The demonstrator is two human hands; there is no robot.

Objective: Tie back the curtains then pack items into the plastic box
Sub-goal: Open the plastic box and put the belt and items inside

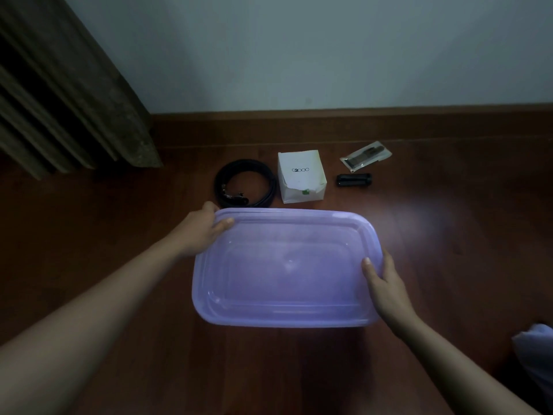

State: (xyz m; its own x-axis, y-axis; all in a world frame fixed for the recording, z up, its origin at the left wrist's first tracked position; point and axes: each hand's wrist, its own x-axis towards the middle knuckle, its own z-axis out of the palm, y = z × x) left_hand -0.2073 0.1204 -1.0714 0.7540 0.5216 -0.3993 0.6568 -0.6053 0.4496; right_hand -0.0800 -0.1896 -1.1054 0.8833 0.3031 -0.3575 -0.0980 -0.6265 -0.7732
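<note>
Dark brown wooden floor [449, 265] is seen across most of the view, and a pale wall [299, 55] is seen behind it. A big purple see-through plastic box [287, 271] is placed on the floor in the middle. Raised lines are seen running round its flat top.

Both bare arms are stretched out to the purple box. The left arm is reached in from the low left side. The left hand [200, 232] is placed at the far left corner of the box. Its thumb [223, 224] is laid flat on the top, and its fingers are curled round the edge, so the corner is gripped. The right arm is reached in from the low right side. The right hand [386, 286] is placed at the right edge of the box. Its thumb [368, 268] is pressed on the top, and its fingers are tucked under the rim, so that edge is gripped too.

Just behind the box, a black coiled belt [244, 165] is laid on the floor. A white square cardboard box [300, 178] is set beside the belt. Behind the purple box, further right, a small black block [354, 180] and a clear plastic packet [365, 155] are seen. Far behind the box, to its left, a brown pleated curtain [74, 100] is hung down to the floor. Well off to the right of the box, a bit of pale cloth [535, 348] is seen.
</note>
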